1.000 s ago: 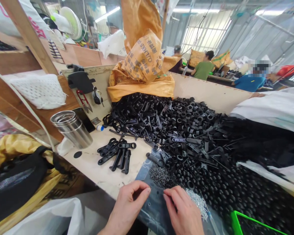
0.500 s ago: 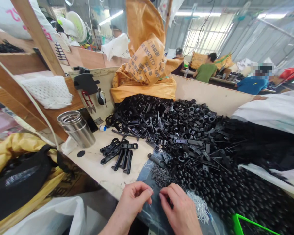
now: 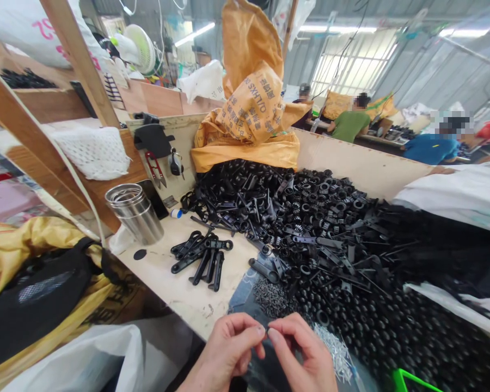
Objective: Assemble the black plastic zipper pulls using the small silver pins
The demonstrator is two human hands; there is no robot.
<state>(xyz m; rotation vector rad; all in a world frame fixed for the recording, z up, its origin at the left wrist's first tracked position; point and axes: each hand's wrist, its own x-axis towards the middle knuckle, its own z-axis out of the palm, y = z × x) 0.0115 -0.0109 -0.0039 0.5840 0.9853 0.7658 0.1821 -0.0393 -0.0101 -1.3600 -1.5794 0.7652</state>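
My left hand [image 3: 233, 347] and my right hand [image 3: 302, 348] meet at the fingertips over the dark work mat, thumb and forefinger pinched on each. A tiny dark piece seems to show where the fingertips come together, but it is too small to name. Just beyond the hands lies a heap of small dark screws or pins [image 3: 271, 298]. Beside my right hand is a pile of thin silver pins [image 3: 335, 354]. Black ball-like parts [image 3: 392, 326] spread out to the right. Several black ratchet-like handles [image 3: 204, 256] lie grouped on the board at left.
Behind is a large heap of black rings and levers [image 3: 302, 207] spilling from an orange sack [image 3: 249, 109]. A steel cup [image 3: 135, 213] stands at left near a phone [image 3: 155, 198]. A green basket rim [image 3: 412, 381] sits at bottom right. Other people sit farther back.
My two hands have come together from a small gap, so their fingertips now meet. The whole view has shifted slightly, with the scene moving right in the picture.
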